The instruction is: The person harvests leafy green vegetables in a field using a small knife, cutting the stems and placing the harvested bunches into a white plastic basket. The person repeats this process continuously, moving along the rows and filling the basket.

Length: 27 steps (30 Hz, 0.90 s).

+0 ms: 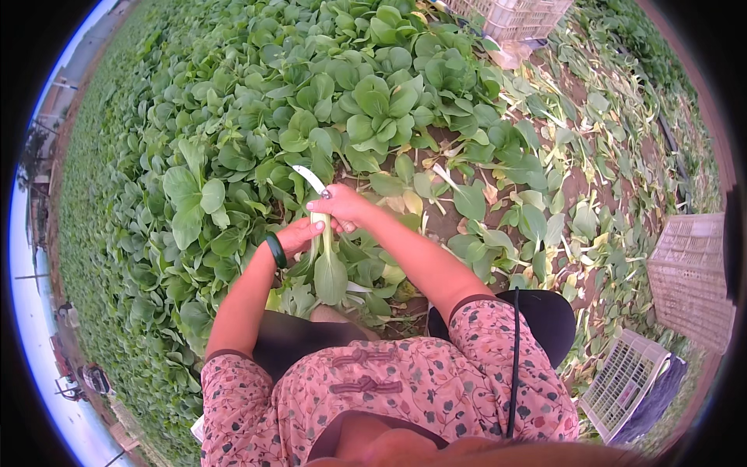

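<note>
My left hand (pixel 299 234), with a dark green bangle (pixel 276 250) at the wrist, grips a bok choy plant (pixel 330 274) near its pale base. Its leafy end hangs down toward my lap. In my right hand (pixel 345 209) is a small knife with a curved metal blade (pixel 309 178), which points up and left, away from me. The right thumb lies at the cut end of the plant, close to the left fingers. Most of the knife's handle is hidden in the right fist.
Dense rows of standing bok choy (pixel 373 111) spread ahead and left. Trimmed leaves (pixel 531 222) litter the soil on the right. Plastic crates stand at the top (pixel 519 17) and far right (pixel 691 274); another crate (pixel 624 382) sits at lower right beside dark cloth.
</note>
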### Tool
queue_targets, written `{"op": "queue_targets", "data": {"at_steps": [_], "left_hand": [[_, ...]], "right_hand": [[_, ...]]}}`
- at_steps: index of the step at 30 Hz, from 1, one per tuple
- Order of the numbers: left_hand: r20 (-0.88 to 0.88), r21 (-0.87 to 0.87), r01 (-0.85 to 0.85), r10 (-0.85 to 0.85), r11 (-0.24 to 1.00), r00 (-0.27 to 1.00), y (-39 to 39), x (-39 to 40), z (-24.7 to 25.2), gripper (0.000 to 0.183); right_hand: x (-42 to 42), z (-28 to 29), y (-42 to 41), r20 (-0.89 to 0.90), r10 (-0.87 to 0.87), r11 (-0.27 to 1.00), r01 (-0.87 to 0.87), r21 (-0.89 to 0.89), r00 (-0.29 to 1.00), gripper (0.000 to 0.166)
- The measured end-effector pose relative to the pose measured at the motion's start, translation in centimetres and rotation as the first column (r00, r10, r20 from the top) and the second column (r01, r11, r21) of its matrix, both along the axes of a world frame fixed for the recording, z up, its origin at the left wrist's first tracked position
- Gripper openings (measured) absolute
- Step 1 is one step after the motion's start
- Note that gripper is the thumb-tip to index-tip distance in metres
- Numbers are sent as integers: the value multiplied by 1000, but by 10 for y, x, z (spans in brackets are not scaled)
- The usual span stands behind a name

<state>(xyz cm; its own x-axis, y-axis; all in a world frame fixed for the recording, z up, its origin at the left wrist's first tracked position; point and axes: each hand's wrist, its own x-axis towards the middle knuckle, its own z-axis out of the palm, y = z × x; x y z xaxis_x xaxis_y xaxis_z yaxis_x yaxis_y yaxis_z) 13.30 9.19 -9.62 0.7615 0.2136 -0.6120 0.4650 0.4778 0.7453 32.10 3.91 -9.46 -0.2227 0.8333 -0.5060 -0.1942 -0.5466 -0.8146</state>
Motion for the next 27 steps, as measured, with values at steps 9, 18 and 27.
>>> {"op": "queue_targets", "data": {"at_steps": [9, 18, 27], "left_hand": [[-103, 230, 32, -9, 973, 995, -28, 20, -46, 47], [-393, 862, 383, -38, 334, 919, 13, 121, -42, 45], [-814, 570, 809, 232, 144, 532, 78, 54, -66, 73]], "right_hand": [[40, -70, 11, 138, -312, 950, 311, 30, 940, 38], [35, -183, 4, 695, -66, 996, 2, 92, 716, 32], [3, -156, 29, 422, 31, 983, 48, -175, 906, 26]]}}
